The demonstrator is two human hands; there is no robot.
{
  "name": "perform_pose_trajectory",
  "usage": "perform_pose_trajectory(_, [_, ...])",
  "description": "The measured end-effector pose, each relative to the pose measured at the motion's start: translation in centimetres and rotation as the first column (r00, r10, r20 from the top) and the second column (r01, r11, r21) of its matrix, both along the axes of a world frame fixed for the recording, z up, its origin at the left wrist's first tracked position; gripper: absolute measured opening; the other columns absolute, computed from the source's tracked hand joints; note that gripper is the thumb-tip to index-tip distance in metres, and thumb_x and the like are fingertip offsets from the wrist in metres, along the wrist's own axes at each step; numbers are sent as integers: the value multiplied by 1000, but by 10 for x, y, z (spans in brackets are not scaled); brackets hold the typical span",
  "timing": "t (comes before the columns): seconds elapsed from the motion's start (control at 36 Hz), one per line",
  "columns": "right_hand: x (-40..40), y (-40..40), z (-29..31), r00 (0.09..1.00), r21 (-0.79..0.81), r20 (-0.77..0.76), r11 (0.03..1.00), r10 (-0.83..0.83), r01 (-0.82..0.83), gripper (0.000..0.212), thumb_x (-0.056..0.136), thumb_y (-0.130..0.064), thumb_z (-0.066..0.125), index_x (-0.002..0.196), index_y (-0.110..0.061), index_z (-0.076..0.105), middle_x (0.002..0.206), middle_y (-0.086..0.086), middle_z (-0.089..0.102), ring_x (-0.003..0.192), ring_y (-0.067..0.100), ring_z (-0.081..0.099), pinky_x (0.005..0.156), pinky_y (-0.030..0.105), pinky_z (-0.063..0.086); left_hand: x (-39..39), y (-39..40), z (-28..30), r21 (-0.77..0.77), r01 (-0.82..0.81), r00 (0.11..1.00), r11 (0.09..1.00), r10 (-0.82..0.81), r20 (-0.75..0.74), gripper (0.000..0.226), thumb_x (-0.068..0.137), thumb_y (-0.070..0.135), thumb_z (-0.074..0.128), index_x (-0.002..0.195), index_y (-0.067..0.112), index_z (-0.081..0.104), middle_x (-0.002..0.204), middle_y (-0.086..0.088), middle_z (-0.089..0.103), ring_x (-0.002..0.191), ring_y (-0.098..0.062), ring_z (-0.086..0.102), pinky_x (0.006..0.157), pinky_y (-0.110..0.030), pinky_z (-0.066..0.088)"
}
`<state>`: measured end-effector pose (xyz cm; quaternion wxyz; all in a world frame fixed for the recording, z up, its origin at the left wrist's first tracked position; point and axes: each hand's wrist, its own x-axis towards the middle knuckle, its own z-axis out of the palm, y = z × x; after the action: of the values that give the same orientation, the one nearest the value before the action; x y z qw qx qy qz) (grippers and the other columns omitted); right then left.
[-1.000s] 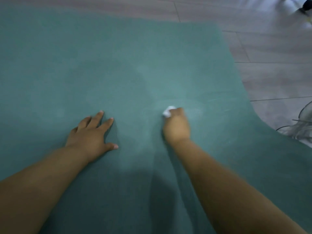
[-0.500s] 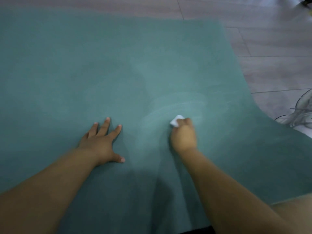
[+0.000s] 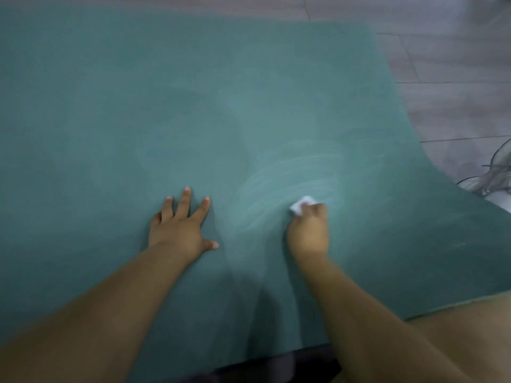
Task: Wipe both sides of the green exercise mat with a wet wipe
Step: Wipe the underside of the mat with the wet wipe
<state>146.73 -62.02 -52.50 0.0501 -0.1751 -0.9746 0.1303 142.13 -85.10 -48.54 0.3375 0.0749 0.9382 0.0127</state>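
Observation:
The green exercise mat [image 3: 138, 120] lies spread over the floor and fills most of the head view. My right hand [image 3: 309, 233] grips a small crumpled white wet wipe [image 3: 302, 205] and holds it against the mat; only the wipe's tip shows past the fingers. Pale curved wet streaks mark the mat just beyond the wipe. My left hand [image 3: 181, 228] rests flat on the mat with its fingers spread, left of the right hand and apart from it.
Grey wood-look floor [image 3: 456, 78] runs along the mat's far and right edges. A clear wire-like object [image 3: 495, 172] sits on the floor at the right edge. My bare knee [image 3: 470, 341] shows at the lower right, at the mat's near edge.
My right hand has drawn the wipe nearer to me and a little to the right, leaving fresh streaks. My left hand stays flat on the mat. The camera has shifted, and my knee has come into view.

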Motion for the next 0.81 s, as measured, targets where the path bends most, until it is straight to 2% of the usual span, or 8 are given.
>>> perform_pose_trajectory(0.06, [20,-47,-5,955,-80,44,954,292,-288,29,80,-2,43,99,0,64,98,22,63,90,29,57,81,28,41,2,0,1,7,-5,1000,1000,5,0,94,80,68,54,147,44,-8,156,4,-24,145,-29,-9,116,-43,8])
perform_pose_trajectory(0.17, [45,-63,6,682,-194,78,682,728,-705,38,78,-18,39,100,-5,67,93,15,64,66,31,64,47,28,49,10,-4,6,30,8,999,1000,-9,33,90,82,62,55,148,44,-3,157,4,-21,146,-28,-7,116,-42,10])
perform_pose_trajectory(0.28, [21,19,6,922,-184,151,926,357,-329,29,92,-8,46,117,-10,61,125,15,55,115,29,55,97,29,40,14,-13,15,57,26,995,998,-31,92,93,79,57,64,149,43,4,157,5,-18,146,-25,-5,117,-41,10])
perform_pose_trajectory(0.39, [24,68,23,949,-127,235,962,-209,243,24,83,1,45,87,-21,53,108,11,46,94,26,52,81,24,35,17,-19,20,38,64,985,997,-70,159,105,69,59,71,149,43,5,157,4,-18,146,-26,-6,118,-40,10])
perform_pose_trajectory(0.47, [39,34,11,941,10,292,984,-173,178,29,86,-5,38,105,-13,59,122,15,45,105,29,47,93,29,38,24,-20,22,21,90,980,996,-92,178,111,65,60,74,149,42,3,157,3,-19,146,-27,-7,117,-40,9])
perform_pose_trajectory(0.53, [52,-7,0,957,-63,279,996,75,-59,47,83,-15,31,124,-7,54,134,17,41,121,29,39,104,26,31,29,-20,25,13,102,979,995,-102,175,113,65,60,74,149,41,2,157,3,-19,146,-27,-7,117,-40,8])
perform_pose_trajectory(0.69, [77,-87,20,565,-319,374,674,735,-666,36,92,-13,46,126,-2,47,132,19,40,108,39,50,80,39,37,57,-31,23,6,87,989,996,-87,120,107,69,62,69,150,40,2,158,4,-17,146,-26,-5,118,-39,10])
perform_pose_trajectory(0.81, [68,-28,18,795,-178,298,849,529,-498,22,95,-29,42,107,-21,59,119,7,57,115,26,54,102,32,37,70,-39,24,11,98,989,995,-98,106,103,72,62,67,150,38,4,158,3,-15,146,-26,-6,118,-39,9])
